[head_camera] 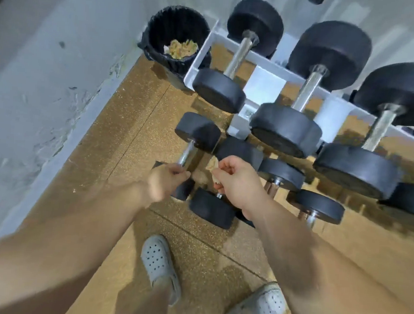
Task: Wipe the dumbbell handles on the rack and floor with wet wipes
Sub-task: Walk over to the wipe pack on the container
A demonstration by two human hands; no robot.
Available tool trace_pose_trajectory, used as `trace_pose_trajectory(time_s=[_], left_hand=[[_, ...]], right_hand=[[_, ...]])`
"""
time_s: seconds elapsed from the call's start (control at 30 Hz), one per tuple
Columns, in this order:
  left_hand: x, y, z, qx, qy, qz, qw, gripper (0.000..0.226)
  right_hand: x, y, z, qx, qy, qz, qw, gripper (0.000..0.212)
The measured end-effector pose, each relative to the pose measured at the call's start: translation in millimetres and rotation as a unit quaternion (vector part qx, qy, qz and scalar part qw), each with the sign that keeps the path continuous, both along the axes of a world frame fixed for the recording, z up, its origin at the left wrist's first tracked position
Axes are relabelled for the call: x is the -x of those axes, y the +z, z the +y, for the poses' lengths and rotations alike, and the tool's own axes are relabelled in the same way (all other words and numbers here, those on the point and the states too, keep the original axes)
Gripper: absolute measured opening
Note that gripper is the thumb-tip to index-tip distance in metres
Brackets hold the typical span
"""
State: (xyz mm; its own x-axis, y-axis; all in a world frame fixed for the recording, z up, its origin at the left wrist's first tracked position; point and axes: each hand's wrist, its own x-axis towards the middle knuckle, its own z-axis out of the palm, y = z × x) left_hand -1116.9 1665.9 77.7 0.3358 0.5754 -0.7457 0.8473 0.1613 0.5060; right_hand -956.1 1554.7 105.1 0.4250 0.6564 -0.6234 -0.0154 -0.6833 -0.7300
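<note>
My left hand [165,182] is closed around the chrome handle of a small black dumbbell [198,131], which it holds tilted above the floor. Just right of it, my right hand [236,181] pinches a crumpled, soiled wet wipe [212,166] close to that handle. More small dumbbells [211,210] lie on the floor under my hands. Three larger dumbbells [238,57] rest across the white rack [264,87], their chrome handles bare.
A black bin [161,29] holding used wipes stands in the corner left of the rack. A scuffed white wall [46,82] runs along the left. My two feet in grey clogs [160,264] stand on the brown speckled floor.
</note>
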Motion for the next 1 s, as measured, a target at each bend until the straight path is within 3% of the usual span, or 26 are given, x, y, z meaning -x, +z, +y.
trace_pose_trajectory(time_s=[0.07, 0.17, 0.4, 0.5, 0.67, 0.83, 1.0], left_hand=[[1, 83, -5, 0.093, 0.11, -0.099, 0.985, 0.029], [10, 193, -10, 0.151, 0.126, -0.183, 0.963, 0.026], [22, 323, -7, 0.165, 0.1, -0.166, 0.967, 0.024], [16, 353, 1, 0.192, 0.135, -0.19, 0.953, 0.02], [5, 381, 37, 0.152, 0.21, -0.205, 0.944, 0.01], [-11, 380, 107, 0.121, 0.225, -0.189, 0.948, 0.005], [-42, 340, 228, 0.11, 0.247, -0.16, 0.949, 0.002]], right_hand=[[13, 59, 3, 0.006, -0.011, 0.01, 1.0, 0.009], [31, 146, 10, -0.005, -0.034, 0.013, 0.999, 0.009], [58, 282, 7, -0.033, -0.056, 0.05, 0.997, 0.004], [47, 312, 19, -0.05, -0.015, 0.008, 0.999, 0.005], [31, 341, 59, -0.072, 0.024, 0.004, 0.997, 0.01], [18, 335, 122, -0.074, 0.004, 0.035, 0.997, 0.012], [-6, 310, 225, -0.054, -0.067, 0.024, 0.996, 0.004]])
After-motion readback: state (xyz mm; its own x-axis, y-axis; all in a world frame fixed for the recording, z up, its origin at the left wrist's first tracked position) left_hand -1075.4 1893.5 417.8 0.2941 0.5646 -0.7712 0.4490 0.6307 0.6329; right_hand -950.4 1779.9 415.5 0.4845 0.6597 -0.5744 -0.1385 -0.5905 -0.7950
